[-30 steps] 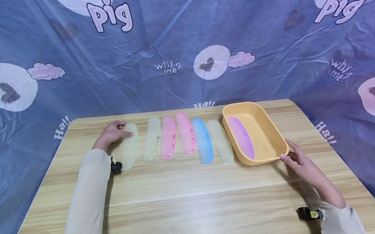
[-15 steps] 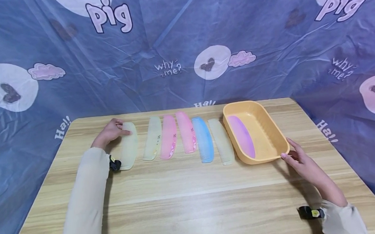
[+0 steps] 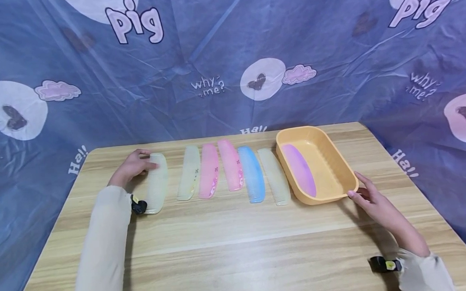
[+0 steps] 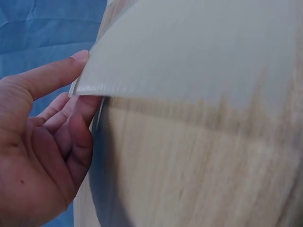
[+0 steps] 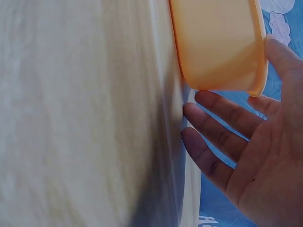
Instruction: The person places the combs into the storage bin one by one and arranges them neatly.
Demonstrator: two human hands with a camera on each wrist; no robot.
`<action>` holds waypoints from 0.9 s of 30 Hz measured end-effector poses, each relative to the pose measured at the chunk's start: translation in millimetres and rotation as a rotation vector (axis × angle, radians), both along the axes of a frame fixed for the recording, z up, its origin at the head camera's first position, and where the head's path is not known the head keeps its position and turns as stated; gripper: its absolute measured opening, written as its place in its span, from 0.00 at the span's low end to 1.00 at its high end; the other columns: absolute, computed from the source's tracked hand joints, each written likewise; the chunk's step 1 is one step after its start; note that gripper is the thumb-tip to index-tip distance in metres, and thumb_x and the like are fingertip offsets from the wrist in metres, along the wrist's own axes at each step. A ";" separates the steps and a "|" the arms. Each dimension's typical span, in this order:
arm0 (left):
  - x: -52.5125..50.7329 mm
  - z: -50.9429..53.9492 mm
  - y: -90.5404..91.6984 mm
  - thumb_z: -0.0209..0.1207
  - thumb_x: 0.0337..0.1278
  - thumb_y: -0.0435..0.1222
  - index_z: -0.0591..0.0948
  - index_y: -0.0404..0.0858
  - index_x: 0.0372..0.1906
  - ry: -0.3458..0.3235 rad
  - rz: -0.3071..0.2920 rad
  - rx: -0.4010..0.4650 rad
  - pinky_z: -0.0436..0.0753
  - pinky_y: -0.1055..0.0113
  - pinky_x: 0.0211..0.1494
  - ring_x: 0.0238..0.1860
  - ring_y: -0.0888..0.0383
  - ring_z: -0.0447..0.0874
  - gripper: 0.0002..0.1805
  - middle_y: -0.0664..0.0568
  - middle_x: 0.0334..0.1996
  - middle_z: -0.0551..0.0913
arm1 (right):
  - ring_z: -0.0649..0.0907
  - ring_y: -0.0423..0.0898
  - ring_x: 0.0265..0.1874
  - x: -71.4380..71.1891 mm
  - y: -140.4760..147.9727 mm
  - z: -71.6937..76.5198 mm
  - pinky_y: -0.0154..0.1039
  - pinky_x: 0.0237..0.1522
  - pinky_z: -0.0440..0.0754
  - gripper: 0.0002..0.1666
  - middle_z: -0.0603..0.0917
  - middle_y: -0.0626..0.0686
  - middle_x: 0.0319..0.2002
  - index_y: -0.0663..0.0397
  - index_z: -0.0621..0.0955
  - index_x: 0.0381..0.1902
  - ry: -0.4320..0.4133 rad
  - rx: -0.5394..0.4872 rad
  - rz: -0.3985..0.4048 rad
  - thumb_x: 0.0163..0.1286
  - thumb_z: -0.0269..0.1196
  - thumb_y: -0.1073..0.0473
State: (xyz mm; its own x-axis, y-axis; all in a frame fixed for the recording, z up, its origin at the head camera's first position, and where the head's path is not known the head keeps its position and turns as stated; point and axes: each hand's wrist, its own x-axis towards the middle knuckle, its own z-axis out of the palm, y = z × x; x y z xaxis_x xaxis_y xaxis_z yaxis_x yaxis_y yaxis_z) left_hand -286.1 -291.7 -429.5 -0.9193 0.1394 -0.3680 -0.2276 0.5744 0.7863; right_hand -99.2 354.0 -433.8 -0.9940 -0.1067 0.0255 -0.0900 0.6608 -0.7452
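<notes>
At the left end of the row of combs, my left hand [image 3: 133,165] pinches a pale green comb [image 3: 157,182] near its far end. The left wrist view has the thumb on the comb's [image 4: 189,52] upper face and fingers beneath; its edge there stands off the table, over a shadow. My right hand [image 3: 372,197] holds the near right corner of an orange-yellow plastic basin [image 3: 317,167]. In the right wrist view, thumb and index finger are at the basin's [image 5: 218,47] rim, the other fingers lower down. A purple comb [image 3: 300,170] leans inside the basin along its left wall.
Between left hand and basin lie a patterned pale green comb [image 3: 188,172], two pink combs [image 3: 208,171], a blue comb [image 3: 252,175] and a pale cream comb [image 3: 274,176]. The wooden table [image 3: 230,251] meets a blue printed cloth [image 3: 215,107] behind.
My left hand has shifted slightly left, and the pale green comb has moved with it, away from the others. The right hand, basin and other combs have stayed put.
</notes>
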 end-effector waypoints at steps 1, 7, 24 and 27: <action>0.2 0.0 -0.2 0.62 0.60 0.38 0.52 0.30 0.72 -0.002 -0.002 0.002 0.75 0.70 0.36 0.33 0.61 0.71 0.43 0.31 0.72 0.57 | 0.67 0.11 0.44 0.1 0.1 0.4 0.11 0.41 0.66 0.39 0.72 0.83 0.53 0.65 0.45 0.74 -0.001 0.001 -0.001 0.75 0.52 0.62; 3.1 -0.1 -2.7 0.61 0.61 0.37 0.51 0.31 0.74 -0.003 -0.017 0.017 0.75 0.72 0.36 0.31 0.66 0.73 0.43 0.30 0.71 0.59 | 0.67 0.11 0.43 0.5 1.2 0.7 0.11 0.41 0.66 0.39 0.72 0.83 0.53 0.65 0.45 0.74 0.003 0.001 -0.003 0.75 0.52 0.62; 15.7 4.4 3.1 0.62 0.60 0.39 0.57 0.37 0.73 0.050 0.068 0.034 0.71 0.69 0.30 0.24 0.66 0.68 0.40 0.54 0.42 0.79 | 0.67 0.12 0.43 1.0 3.3 -2.8 0.12 0.40 0.66 0.39 0.74 0.81 0.53 0.65 0.46 0.74 -0.011 0.010 -0.011 0.75 0.52 0.61; 18.1 6.6 5.5 0.61 0.60 0.40 0.56 0.37 0.73 0.071 0.087 0.041 0.72 0.69 0.32 0.26 0.66 0.71 0.40 0.50 0.49 0.77 | 0.67 0.12 0.43 1.4 3.7 -2.4 0.12 0.40 0.66 0.39 0.74 0.81 0.53 0.64 0.46 0.75 -0.006 0.012 -0.011 0.75 0.52 0.61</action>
